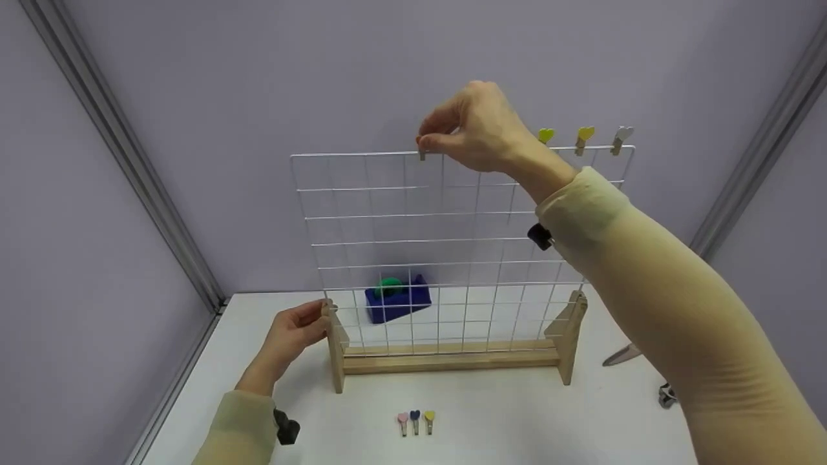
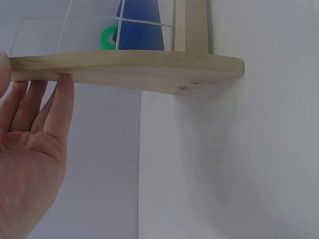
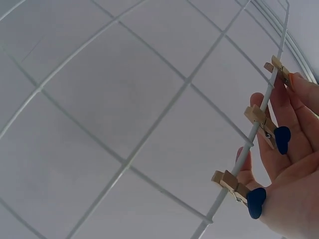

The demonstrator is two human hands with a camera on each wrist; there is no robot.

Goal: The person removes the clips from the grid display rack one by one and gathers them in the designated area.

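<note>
A white wire grid [image 1: 439, 258] stands upright in a wooden stand [image 1: 452, 358] on a white table [image 1: 517, 426]. My right hand [image 1: 426, 143] reaches up to the grid's top wire and pinches a small wooden peg [image 1: 422, 154] sitting on it. In the right wrist view that peg [image 3: 279, 69] is at the fingertips of my right hand [image 3: 291, 82], with two blue heart pegs [image 3: 276, 137] clipped on the wire below it. My left hand [image 1: 318, 321] holds the stand's left upright. In the left wrist view its fingers [image 2: 62, 104] lie against the wooden foot [image 2: 129, 67].
Three more heart pegs, green [image 1: 546, 135], yellow [image 1: 585, 137] and grey [image 1: 622, 137], sit on the top wire to the right. Pink, blue and yellow pegs [image 1: 415, 421] lie in front of the stand. A blue tape dispenser [image 1: 397, 297] stands behind the grid. Scissors [image 1: 623, 354] lie at the right.
</note>
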